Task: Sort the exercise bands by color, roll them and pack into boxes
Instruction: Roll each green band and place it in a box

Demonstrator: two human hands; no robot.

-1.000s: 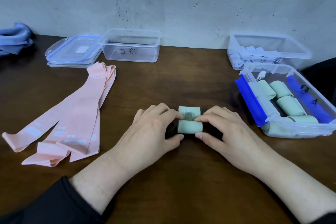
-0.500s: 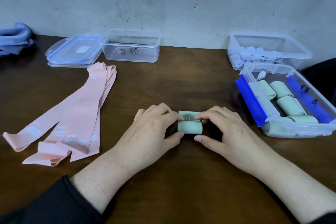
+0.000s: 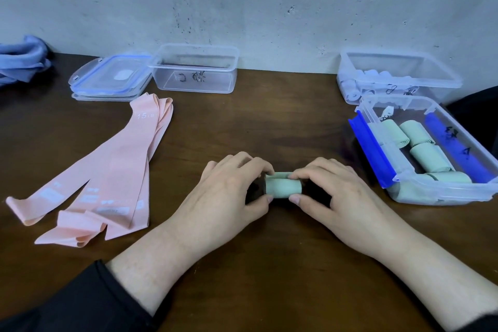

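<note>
Both hands are down at the middle of the dark wooden table (image 3: pixel 269 121), and between them sits a pale green band roll (image 3: pixel 283 186) lying on its side. The left hand (image 3: pixel 229 191) has its fingers curled over the roll's left end with the thumb tucked in at the near edge, pinching it; the right hand (image 3: pixel 331 194) mirrors that on the right end — fingertips on top, thumb at the front. A short strip of the same green band shows just behind the roll, under the fingertips. Off to the right, near the table's edge, a clear box (image 3: pixel 442 191) with blue clips along its long sides holds several green rolls (image 3: pixel 428 155), packed side by side. Just behind it, touching or nearly so, a second clear box (image 3: pixel 398 65) against the wall carries a row of pale lilac-white rolls (image 3: pixel 353 87). Over on the left, a bundle of pink bands (image 3: pixel 118 170) lies flat and unrolled, fanned out diagonally, one marked "15 LB" at its far end. Behind those, blue-rimmed lids (image 3: pixel 110 79) are stacked beside a clear box at the back (image 3: pixel 194 73) with black marker writing on its front wall — nothing can be seen inside it from here. At the far left edge, a heap of blue bands (image 3: pixel 21 59) is bunched near the wall.
</note>
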